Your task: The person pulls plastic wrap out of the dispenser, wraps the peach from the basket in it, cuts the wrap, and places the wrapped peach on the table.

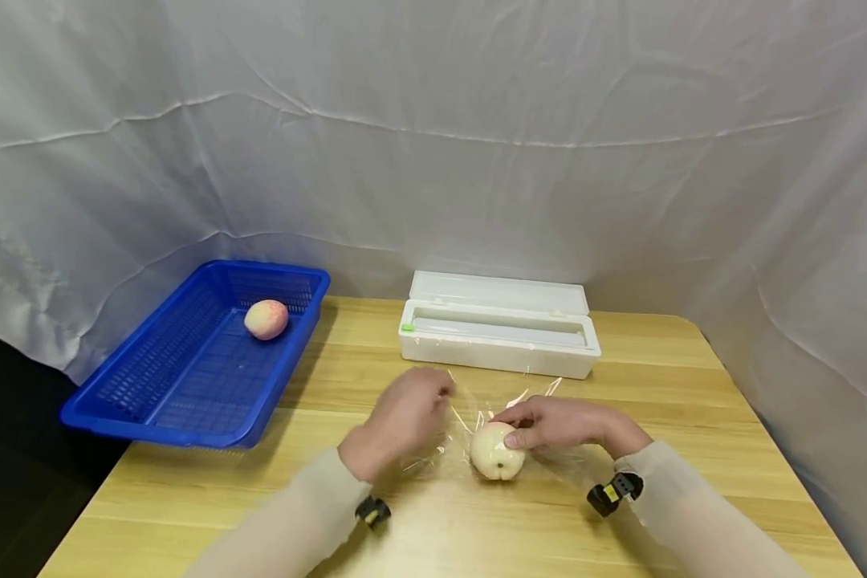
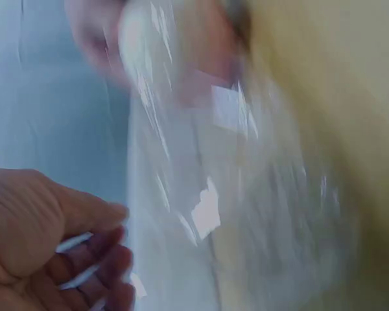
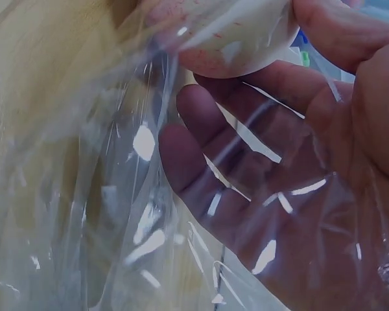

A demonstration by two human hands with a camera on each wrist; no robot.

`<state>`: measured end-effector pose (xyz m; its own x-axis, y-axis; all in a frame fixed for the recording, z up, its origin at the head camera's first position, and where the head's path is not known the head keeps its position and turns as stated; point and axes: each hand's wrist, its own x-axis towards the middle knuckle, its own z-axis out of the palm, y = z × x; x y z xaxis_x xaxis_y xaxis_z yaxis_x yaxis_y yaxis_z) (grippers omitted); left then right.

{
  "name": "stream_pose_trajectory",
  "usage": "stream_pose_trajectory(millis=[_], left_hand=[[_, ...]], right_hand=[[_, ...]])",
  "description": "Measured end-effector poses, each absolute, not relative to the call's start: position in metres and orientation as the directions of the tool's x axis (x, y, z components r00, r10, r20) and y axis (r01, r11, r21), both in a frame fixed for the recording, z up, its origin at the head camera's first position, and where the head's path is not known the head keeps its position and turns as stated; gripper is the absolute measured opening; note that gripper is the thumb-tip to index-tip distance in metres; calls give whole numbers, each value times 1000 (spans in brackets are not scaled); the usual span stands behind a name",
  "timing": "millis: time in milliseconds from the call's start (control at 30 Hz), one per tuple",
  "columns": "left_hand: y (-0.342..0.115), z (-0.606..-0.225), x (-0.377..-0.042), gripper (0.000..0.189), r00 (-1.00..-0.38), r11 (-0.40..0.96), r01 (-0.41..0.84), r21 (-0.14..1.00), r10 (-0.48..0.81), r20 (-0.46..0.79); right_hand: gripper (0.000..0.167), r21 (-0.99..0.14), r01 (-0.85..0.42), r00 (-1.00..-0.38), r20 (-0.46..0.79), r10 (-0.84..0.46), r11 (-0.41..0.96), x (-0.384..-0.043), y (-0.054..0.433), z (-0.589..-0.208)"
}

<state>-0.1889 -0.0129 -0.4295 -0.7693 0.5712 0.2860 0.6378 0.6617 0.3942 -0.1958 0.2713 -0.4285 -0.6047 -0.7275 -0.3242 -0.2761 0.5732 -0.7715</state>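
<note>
My right hand (image 1: 559, 421) grips a pale cream peach (image 1: 497, 452) between thumb and fingers, low over the table. Clear cling film (image 1: 441, 461) spreads around the peach and, in the right wrist view, lies across the palm. Red flecks show on that peach (image 3: 227, 32) from this side. To the left of it, my left hand (image 1: 408, 409) is blurred, with its fingers curled. In the left wrist view its thumb and fingers (image 2: 94, 217) pinch at the edge of the film (image 2: 201, 168), which stretches toward the other hand.
A blue plastic basket (image 1: 263, 405) stands at the left, with a pinkish peach (image 1: 266, 319) inside. Behind the hands, a white cling film box (image 1: 491, 353) has its lid up and a roll (image 1: 498, 331) inside. White cloth (image 1: 433, 160) hangs around the wooden table (image 1: 462, 538).
</note>
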Motion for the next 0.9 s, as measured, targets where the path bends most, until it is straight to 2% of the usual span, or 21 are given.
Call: stream_pose_trajectory(millis=[67,133,167,233,333,500,600,700,900], left_hand=[[-1,-427,-171,24,-644,600,762,244,664,379],[9,-431,-156,45,-509,521,848,98,751,420],[13,-434,-150,52,-458,495,868,30,777,433],[19,-441,-142,63,-404,481,874,-72,799,445],[24,-449,-140,65,-407,487,869,-86,804,433],[23,-453,-149,67,-481,500,865,45,799,362],[21,-453,-154,64,-499,494,863,104,803,327],[20,-454,-159,57,-494,485,867,111,812,312],[21,-449,-164,51,-526,504,850,153,807,268]], right_hand=[[44,-767,-270,-616,-327,-717,582,-196,272,-428],[45,-759,-265,-626,-333,-705,595,-196,273,-427],[46,-753,-266,-630,-336,-700,602,-197,273,-427],[47,-740,-272,-639,-339,-691,615,-197,273,-428],[46,-739,-278,-634,-340,-695,614,-198,273,-429],[43,-757,-264,-635,-331,-698,598,-201,276,-434],[43,-760,-259,-658,-313,-685,596,-203,278,-437],[40,-759,-269,-686,-281,-671,593,-204,282,-439],[35,-800,-187,-759,-251,-601,570,-201,307,-434]])
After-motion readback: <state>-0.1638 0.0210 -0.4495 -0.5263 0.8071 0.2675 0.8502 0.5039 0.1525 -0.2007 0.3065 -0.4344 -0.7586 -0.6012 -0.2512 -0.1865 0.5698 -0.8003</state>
